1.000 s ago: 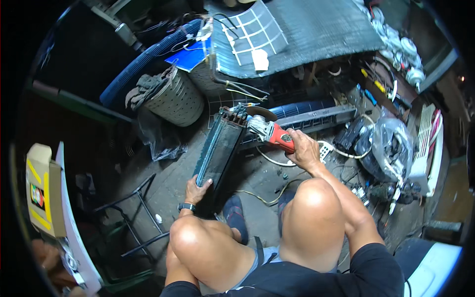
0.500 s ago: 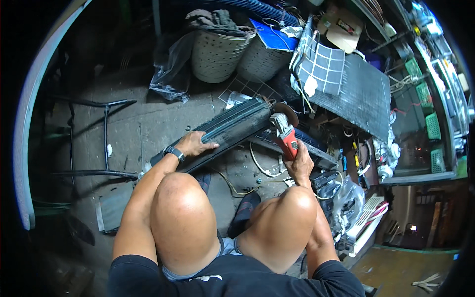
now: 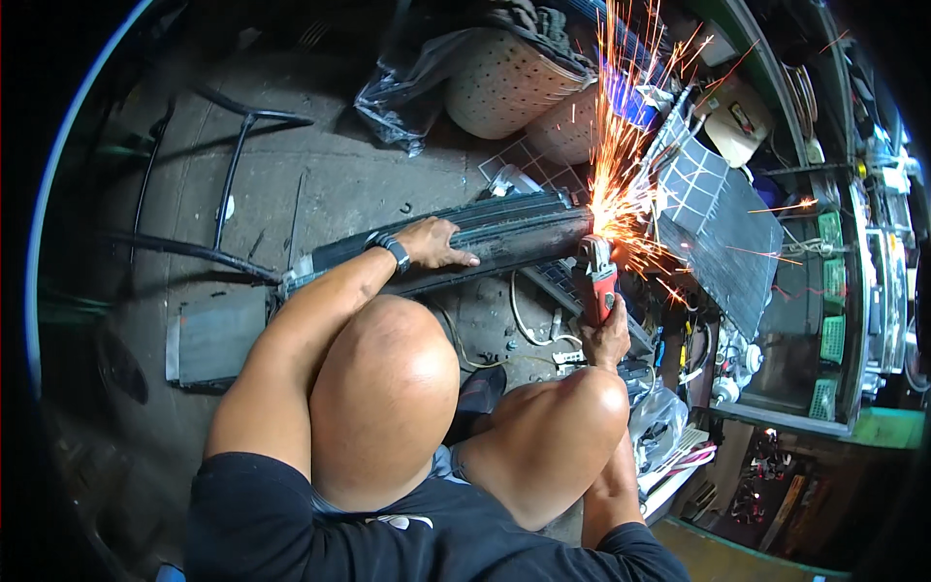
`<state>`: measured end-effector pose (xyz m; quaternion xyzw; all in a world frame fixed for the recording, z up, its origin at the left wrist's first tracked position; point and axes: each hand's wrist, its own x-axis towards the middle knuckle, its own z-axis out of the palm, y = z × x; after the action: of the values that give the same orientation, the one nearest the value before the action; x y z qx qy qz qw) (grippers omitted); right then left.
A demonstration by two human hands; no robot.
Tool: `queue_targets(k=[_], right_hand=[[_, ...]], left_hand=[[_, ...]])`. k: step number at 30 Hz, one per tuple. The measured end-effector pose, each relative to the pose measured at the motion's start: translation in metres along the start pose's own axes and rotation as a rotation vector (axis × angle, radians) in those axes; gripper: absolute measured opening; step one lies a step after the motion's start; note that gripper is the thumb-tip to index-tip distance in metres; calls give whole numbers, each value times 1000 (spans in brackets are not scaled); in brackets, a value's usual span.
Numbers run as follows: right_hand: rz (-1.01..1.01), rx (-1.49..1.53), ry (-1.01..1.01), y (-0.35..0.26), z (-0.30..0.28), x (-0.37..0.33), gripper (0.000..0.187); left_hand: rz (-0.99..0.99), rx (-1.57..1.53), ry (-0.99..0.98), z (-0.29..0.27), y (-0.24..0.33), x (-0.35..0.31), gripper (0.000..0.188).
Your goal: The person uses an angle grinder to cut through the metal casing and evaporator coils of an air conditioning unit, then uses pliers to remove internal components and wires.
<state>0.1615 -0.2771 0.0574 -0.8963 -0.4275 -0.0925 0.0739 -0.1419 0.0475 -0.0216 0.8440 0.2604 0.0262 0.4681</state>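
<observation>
My right hand is wrapped round the red body of an angle grinder, its metal head pointing away from me. Bright orange sparks burst from where the grinder meets the right end of a long, dark, ridged unit; their glare hides the disc. The unit lies at a slant across the floor in front of my knees. On its upper side rests my left hand, thumb stretched out and apart from the fingers, pressing from above. A dark watch sits on that wrist.
Perforated bins stand at the back, close to the sparks. Right of the sparks leans a dark flat panel beside a white grid. A black tubular frame stands at left. A pale cable runs along the floor.
Sparks have started flying upward and outward from the unit's right end, where the grinder has come against it. The view has shifted, so surroundings appear farther right and tilted. My left hand stays on the unit.
</observation>
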Motion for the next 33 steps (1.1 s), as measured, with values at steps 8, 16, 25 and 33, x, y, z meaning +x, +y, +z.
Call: queue_targets(k=[8,16,25,33], right_hand=[[-56,-86,43,9,10,6,97],[24,-40,-58,3,4,7,93],[17,-23,-3,3,3,4,89],[-43,-53,33,15,10,6,88]], left_hand=[[34,-23,-43,-4,0,-4,86],[-19,20,0,3,-5,-3,86],[-43,-20,-65,0,-2,-2,76],[0,4,8,2,-1,-4,77]])
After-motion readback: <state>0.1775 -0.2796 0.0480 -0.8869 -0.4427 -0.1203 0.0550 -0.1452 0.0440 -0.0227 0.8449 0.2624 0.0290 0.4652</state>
